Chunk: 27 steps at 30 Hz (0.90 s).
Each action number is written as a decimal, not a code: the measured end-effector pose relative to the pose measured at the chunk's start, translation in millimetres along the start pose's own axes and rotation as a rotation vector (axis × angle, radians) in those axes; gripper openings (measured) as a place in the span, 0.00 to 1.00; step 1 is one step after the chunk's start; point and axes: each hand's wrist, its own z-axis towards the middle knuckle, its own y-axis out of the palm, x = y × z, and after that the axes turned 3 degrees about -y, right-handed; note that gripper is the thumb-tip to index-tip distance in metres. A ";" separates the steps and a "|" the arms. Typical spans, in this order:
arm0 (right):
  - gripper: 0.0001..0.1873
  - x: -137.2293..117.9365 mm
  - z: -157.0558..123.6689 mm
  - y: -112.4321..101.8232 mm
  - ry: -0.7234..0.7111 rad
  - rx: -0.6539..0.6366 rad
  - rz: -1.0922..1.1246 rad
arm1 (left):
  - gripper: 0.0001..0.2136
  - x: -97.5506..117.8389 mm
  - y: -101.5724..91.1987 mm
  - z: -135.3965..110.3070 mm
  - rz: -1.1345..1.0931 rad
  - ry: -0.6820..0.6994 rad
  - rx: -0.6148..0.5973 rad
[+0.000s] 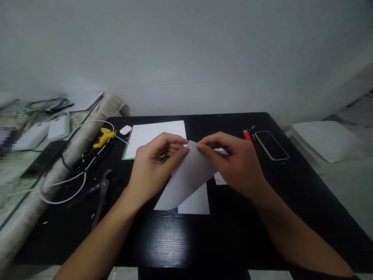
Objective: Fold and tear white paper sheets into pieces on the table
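Both my hands pinch the top corner of a white sheet of paper (186, 181) that lies folded at an angle over the black table (175, 241). My left hand (154, 165) grips it from the left, fingers curled. From the right, my right hand (236, 163) holds the same corner between thumb and fingers. A second white sheet (198, 204) lies flat underneath.
A stack of white and coloured sheets (145, 136) lies behind my hands. At the left are a yellow glue gun (104, 137), a white cable (67, 182), scissors (100, 192) and a white earbud case (125, 130). A phone (271, 145) and a red lighter (247, 135) lie at the right.
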 end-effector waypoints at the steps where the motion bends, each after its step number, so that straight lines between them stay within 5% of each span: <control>1: 0.05 0.2 -0.4 1.4 -0.002 0.013 -0.005 | 0.06 -0.1 1.4 -0.6 0.037 0.031 0.026; 11: 0.06 2.7 -5.8 10.1 -0.189 0.177 -0.079 | 0.09 -2.6 6.5 -3.8 0.189 0.206 0.159; 27: 0.08 1.3 -6.1 10.3 -0.204 0.210 -0.064 | 0.11 -3.6 9.7 -6.1 0.126 0.215 0.179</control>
